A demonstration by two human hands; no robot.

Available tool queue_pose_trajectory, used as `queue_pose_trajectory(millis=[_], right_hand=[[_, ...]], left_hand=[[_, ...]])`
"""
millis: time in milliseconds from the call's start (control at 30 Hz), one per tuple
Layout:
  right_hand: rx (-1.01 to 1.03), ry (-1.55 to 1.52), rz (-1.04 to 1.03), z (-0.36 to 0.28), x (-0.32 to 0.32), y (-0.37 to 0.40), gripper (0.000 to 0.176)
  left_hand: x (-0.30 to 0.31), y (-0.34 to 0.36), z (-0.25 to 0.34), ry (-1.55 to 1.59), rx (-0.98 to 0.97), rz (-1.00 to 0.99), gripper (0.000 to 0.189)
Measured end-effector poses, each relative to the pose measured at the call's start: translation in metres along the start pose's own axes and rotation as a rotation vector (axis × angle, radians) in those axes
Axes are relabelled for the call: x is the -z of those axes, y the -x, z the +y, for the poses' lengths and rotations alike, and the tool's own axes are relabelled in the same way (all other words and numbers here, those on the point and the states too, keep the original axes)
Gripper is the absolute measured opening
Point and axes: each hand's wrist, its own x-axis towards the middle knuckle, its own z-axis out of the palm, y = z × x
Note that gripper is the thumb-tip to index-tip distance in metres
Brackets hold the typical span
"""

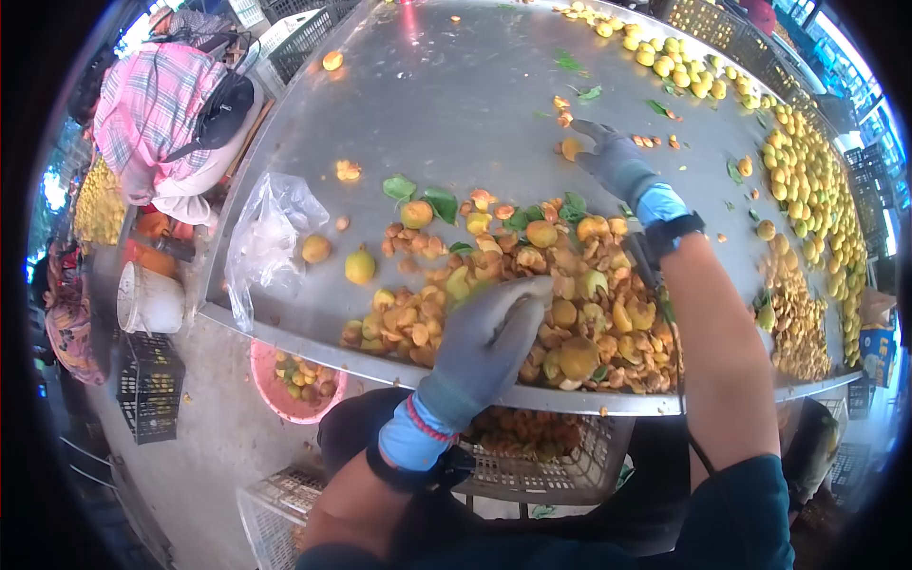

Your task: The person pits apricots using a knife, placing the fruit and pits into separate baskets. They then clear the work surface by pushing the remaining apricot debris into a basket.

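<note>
My left hand [489,337], in a grey-blue glove, is over the front of a heap of split apricots [608,318] on the metal table. Its fingers are bent together toward the thumb, and I cannot tell what they hold. Beyond the heap, my right hand [616,160], gloved the same way, reaches over the table with fingers apart. An apricot piece [571,149] lies right at its fingertips. Whole apricots [360,265] and green leaves [441,202] lie around the heap's left side.
A clear plastic bag [271,233] lies on the metal table [446,104] at left. Whole apricots [798,161] line the far and right edges. Below are a crate [541,470] by my knees and a pink basin [275,394]. A person in a plaid shirt [157,104] bends at left.
</note>
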Motion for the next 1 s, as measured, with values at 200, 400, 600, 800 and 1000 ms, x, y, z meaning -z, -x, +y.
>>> queue_pose_trajectory(millis=[200,400,600,800,1000], right_hand=[[0.012,-0.879,-0.165,0.021,-0.025,-0.010,0.048],[0.065,-1.639,-0.575,-0.034,0.010,0.080,0.058],[0.098,-1.273,-0.585,-0.084,0.013,0.142,0.052],[0.205,-0.591,-0.227,-0.137,0.032,0.204,0.048],[-0.160,-0.862,0.265,0.026,0.059,0.270,0.030]], left_hand=[[0.039,-0.004,-0.007,0.230,0.112,0.151,0.027],[0.058,0.002,-0.007,0.326,0.172,0.163,0.029],[0.049,0.007,0.009,0.443,0.321,0.141,0.043],[0.024,0.009,-0.004,0.971,0.350,-0.152,0.046],[0.012,0.012,-0.009,1.227,0.307,-0.082,0.041]])
